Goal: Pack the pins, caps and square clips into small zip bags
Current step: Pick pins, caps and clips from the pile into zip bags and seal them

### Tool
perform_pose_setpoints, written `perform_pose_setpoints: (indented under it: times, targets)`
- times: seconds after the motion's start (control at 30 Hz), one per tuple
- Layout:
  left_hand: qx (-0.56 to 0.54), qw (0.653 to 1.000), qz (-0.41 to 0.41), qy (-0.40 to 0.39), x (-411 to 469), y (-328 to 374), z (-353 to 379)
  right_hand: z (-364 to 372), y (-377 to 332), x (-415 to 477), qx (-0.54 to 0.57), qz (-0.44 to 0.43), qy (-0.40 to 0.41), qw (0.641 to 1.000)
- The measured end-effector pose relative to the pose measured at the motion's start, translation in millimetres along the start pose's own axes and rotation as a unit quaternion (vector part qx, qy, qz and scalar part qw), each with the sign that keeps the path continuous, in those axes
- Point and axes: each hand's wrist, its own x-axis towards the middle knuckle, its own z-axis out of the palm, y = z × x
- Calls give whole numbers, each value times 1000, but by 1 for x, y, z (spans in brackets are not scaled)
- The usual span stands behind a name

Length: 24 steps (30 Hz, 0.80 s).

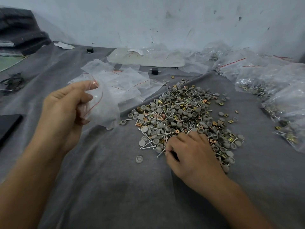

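A loose heap [184, 113] of grey round caps, silver pins and brass square clips lies on the grey cloth [115, 187]. My right hand [189, 154] rests on the heap's near edge, fingers curled, thumb and forefinger pinching pins. One grey cap [139, 159] lies alone just left of that hand. My left hand [66, 106] holds a small clear zip bag [102, 104] with a red seal line, raised left of the heap.
A pile of empty zip bags [125, 83] lies behind the left hand. Filled bags [277, 90] are stacked at the right edge. Two small black blocks [154, 71] and a white sheet [145, 57] sit near the wall. A dark flat object [9, 124] is at far left.
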Motion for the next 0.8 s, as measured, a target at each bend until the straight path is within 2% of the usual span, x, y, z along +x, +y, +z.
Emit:
perform_pose_setpoints:
  times: [0.1,0.17,0.3,0.37,0.43,0.5,0.53,0.67,0.8]
  targets:
    - [-63,996,-38,-55,-3,5,1,1,1,1,10,4,-3,1000]
    - [-79,994,-41,-64,-6,10,3,1,1,1,19,12,3,1000]
    - [-61,997,-26,43,-2,12,0,-1,1,2,10,29,11,999]
    - [-4,995,15,96,-7,12,1,-2,3,3,4,26,-5,1000]
    - [162,972,124,119,-20,10,4,-2,5,3,7,21,-12,1000]
    - [297,925,221,80,-30,7,8,-3,6,2,12,19,-13,1000]
    - [332,911,237,52,-30,4,9,-3,7,2,12,18,-12,1000]
    - [439,877,185,-71,-33,-11,25,-2,8,3,57,9,25,998]
    - [469,848,159,-186,-40,-22,37,-3,6,3,204,-19,106,973]
